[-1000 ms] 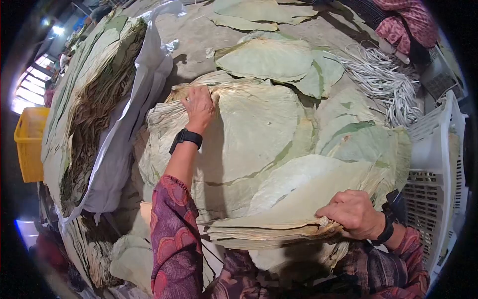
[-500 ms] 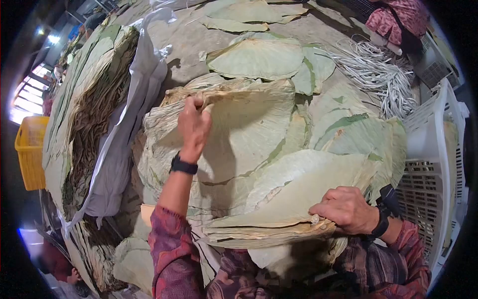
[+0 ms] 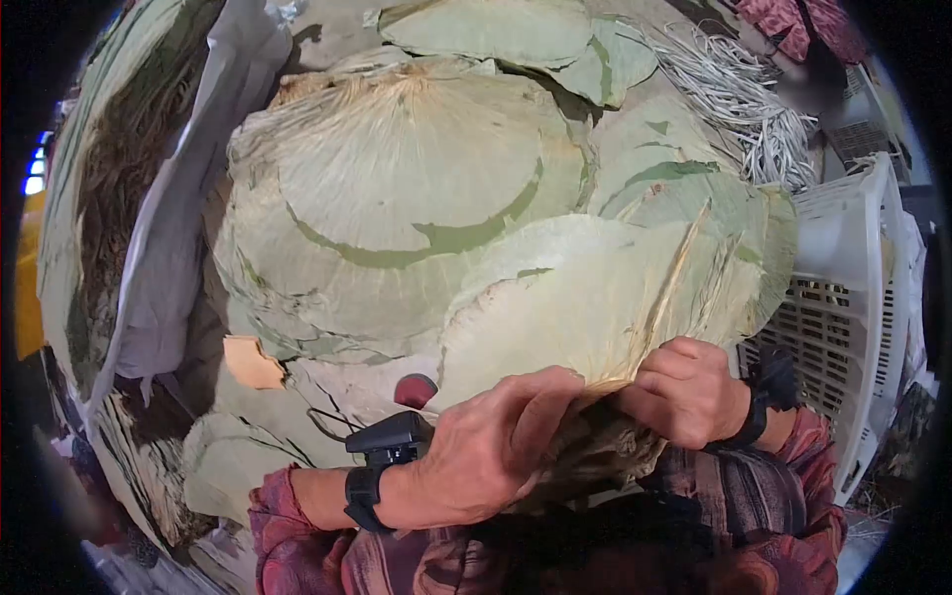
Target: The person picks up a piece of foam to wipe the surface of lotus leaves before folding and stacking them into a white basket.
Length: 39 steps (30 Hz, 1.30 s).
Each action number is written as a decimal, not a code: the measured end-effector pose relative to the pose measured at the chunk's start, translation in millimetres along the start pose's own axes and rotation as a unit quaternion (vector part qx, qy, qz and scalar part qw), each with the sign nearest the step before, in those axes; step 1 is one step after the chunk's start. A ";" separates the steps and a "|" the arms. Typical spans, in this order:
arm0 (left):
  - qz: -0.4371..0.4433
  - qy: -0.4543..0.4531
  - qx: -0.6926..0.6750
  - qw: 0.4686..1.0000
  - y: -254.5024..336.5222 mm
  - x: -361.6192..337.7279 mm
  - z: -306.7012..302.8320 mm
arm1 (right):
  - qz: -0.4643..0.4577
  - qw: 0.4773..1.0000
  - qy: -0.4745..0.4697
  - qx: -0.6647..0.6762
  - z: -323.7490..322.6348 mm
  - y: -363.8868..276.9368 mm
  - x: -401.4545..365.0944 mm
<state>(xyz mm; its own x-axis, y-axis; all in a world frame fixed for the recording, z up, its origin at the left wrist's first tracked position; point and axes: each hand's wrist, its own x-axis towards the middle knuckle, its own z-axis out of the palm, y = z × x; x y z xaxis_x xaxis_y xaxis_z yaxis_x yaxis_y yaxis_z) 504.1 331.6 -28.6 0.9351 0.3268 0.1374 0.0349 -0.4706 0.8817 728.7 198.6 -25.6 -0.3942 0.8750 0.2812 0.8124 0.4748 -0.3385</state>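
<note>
A pale green dried lotus leaf (image 3: 585, 288) is spread in front of me, its gathered near edge pinched by both hands close to my body. My left hand (image 3: 501, 446) has its fingers closed on that edge from the left. Close beside it, my right hand (image 3: 689, 392) grips the same edge, fingers curled in. How many layers they hold is hidden. Just beyond lies a broad pile of dried lotus leaves (image 3: 387, 188), its top leaf fanned out with a brownish far rim.
Further leaves (image 3: 486, 28) lie at the back. Pale strips (image 3: 739, 94) are heaped at the back right, near a white plastic basket (image 3: 828, 337). A tall leaf bundle (image 3: 124, 178) with white sacking (image 3: 183, 208) stands left. An orange scrap (image 3: 253, 362) and a dark red object (image 3: 415, 391) lie nearer.
My left hand has let go of the far edge of the leaf pile and come back beside my right hand, taking the near leaf's edge. The view has shifted downward.
</note>
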 end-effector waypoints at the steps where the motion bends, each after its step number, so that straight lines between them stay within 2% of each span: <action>1: -0.021 -0.054 -0.020 0.998 -0.6 -1.9 -1.3 | 0.011 0.999 0.035 -0.013 7.8 -0.4 -4.7; 2: -0.021 -0.051 -0.024 0.998 -3.4 -2.9 0.0 | 0.020 0.997 0.072 -0.029 10.9 -0.7 -6.9; 4: -0.036 -0.057 -0.091 0.994 -12.2 -2.6 1.7 | 0.048 0.998 0.046 -0.003 5.5 -1.3 -2.7; 5: -0.035 -0.056 -0.088 0.994 -13.8 -1.9 2.7 | 0.078 0.996 0.023 0.028 4.5 -1.0 -0.6; 9: -0.067 0.012 -0.037 0.997 -12.6 1.7 9.2 | 0.113 0.989 0.053 0.076 13.8 5.2 3.7; 10: -0.088 0.030 -0.016 0.996 -12.8 3.5 9.5 | 0.131 0.987 0.083 0.045 16.5 6.0 8.1; 12: -0.076 0.037 -0.019 0.996 -22.0 1.9 14.3 | 0.146 0.982 0.116 0.014 16.9 7.6 20.1; 14: -0.063 0.045 -0.021 0.997 -25.7 2.6 17.4 | 0.075 0.984 0.113 -0.114 10.9 16.0 37.7; 16: -0.097 -0.011 -0.003 0.995 -25.7 4.1 18.2 | 0.035 0.991 0.098 -0.083 13.8 25.2 37.2; 17: -0.060 0.004 -0.037 0.997 -28.5 3.7 16.8 | 0.050 0.997 0.038 -0.048 14.6 25.2 33.5; 18: -0.059 0.003 -0.033 0.998 -29.7 2.5 17.1 | 0.065 0.997 -0.024 -0.013 15.2 25.3 32.3; 20: -0.096 -0.054 -0.060 0.992 -31.1 1.7 18.7 | 0.059 0.998 0.000 -0.004 12.7 25.3 35.9; 21: -0.139 -0.131 -0.103 0.976 -23.9 9.3 -1.8 | 0.078 0.996 -0.049 0.015 8.0 23.2 35.8; 22: -0.139 -0.130 -0.102 0.976 -25.3 18.2 -21.6 | 0.096 0.990 -0.099 0.036 5.8 21.4 35.2; 24: -0.084 -0.256 -0.181 0.946 -37.8 41.8 -60.7 | 0.097 0.991 -0.067 0.058 15.1 26.2 32.4; 26: -0.020 -0.185 -0.055 0.981 -75.4 65.6 -85.4 | 0.096 0.992 -0.059 0.053 17.5 30.4 31.5; 27: -0.062 -0.068 -0.010 0.996 -104.8 79.7 -92.3 | 0.096 0.992 -0.058 0.050 20.1 31.7 30.5; 28: -0.197 -0.051 0.103 0.974 -110.0 104.9 -107.1 | 0.093 0.992 -0.060 0.061 23.4 33.0 29.8; 29: 0.000 0.109 0.223 0.969 -177.5 111.6 -105.2 | 0.090 0.991 -0.061 0.072 25.5 33.9 29.3; 30: 0.045 0.162 0.289 0.942 -202.4 127.9 -112.2 | 0.090 0.992 -0.061 0.069 26.7 34.8 29.0; 31: 0.039 0.169 0.343 0.923 -227.0 140.7 -119.4 | 0.083 0.990 -0.075 0.090 27.5 35.3 28.3; 32: 0.041 0.170 0.342 0.923 -239.9 153.0 -120.0 | 0.076 0.987 -0.089 0.111 27.7 35.0 27.3; 34: 0.042 0.197 0.454 0.868 -258.0 172.0 -120.0 | 0.089 0.984 -0.103 0.112 25.1 32.5 24.8; 35: 0.043 0.199 0.454 0.867 -266.8 178.6 -117.8 | 0.099 0.982 -0.114 0.115 23.8 31.9 23.9; 36: 0.019 0.208 0.495 0.843 -272.4 184.3 -114.3 | 0.110 0.979 -0.125 0.119 23.1 32.0 23.3; 37: -0.005 0.216 0.534 0.817 -277.8 188.5 -111.6 | 0.114 0.978 -0.102 0.140 23.0 32.8 22.6; 39: -0.002 0.216 0.553 0.805 -278.3 194.5 -107.8 | 0.123 0.979 -0.088 0.136 15.5 37.0 21.1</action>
<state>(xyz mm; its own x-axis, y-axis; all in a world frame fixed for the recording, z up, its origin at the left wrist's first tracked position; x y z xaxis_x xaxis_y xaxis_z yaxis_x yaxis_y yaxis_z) 638.1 614.4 -198.6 0.7333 0.4711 0.4902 0.5528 -0.8329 -0.0266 743.8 236.0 -46.1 -0.2882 0.9575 0.0096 0.7574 0.2340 -0.6096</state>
